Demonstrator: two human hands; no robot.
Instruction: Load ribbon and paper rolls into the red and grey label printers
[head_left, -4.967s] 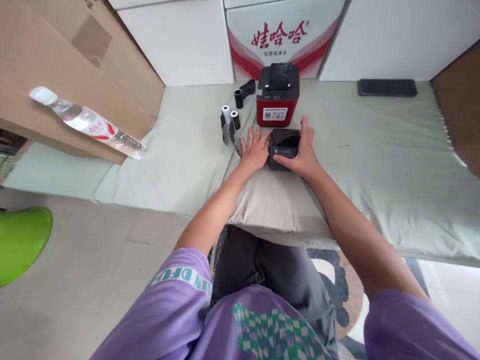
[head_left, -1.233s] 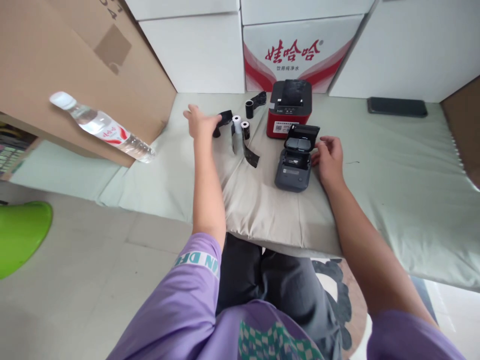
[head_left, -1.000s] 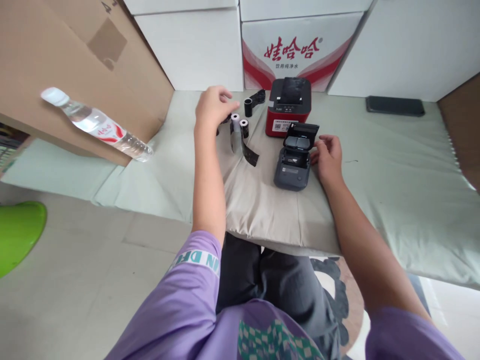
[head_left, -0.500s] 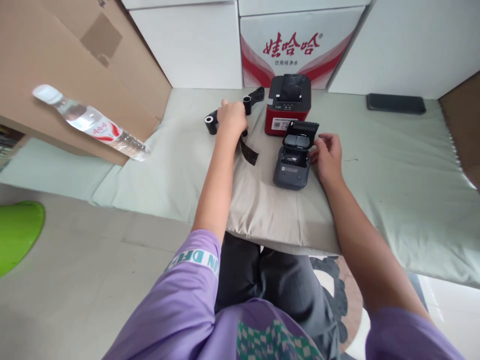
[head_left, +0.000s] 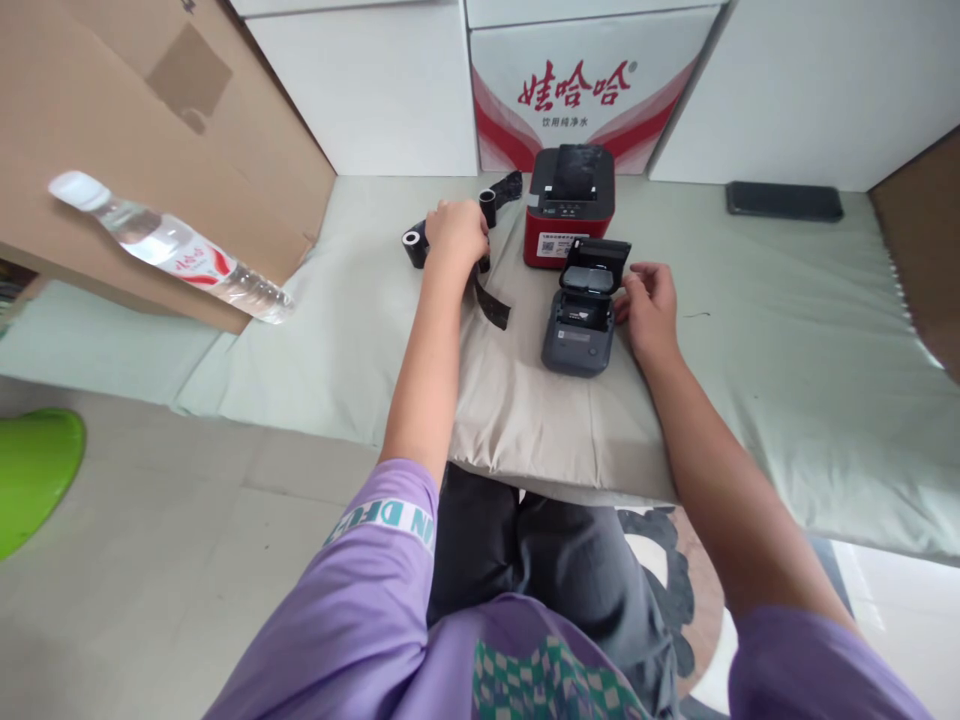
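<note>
Left hand (head_left: 455, 230) curled over small rolls (head_left: 484, 262), hold unclear; right hand (head_left: 648, 308) loosely open, steadying open grey printer (head_left: 581, 320). Roll-picking step; next needs firm pinch.

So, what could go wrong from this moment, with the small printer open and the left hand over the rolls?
1. The left hand covers the rolls, so it may knock the black roll beside it, which could roll off the cushion.
2. The grey label printer has its lid up; the right hand at its side might push it shut or shift it on the soft cushion.
3. The loose black strip could snag.
</note>
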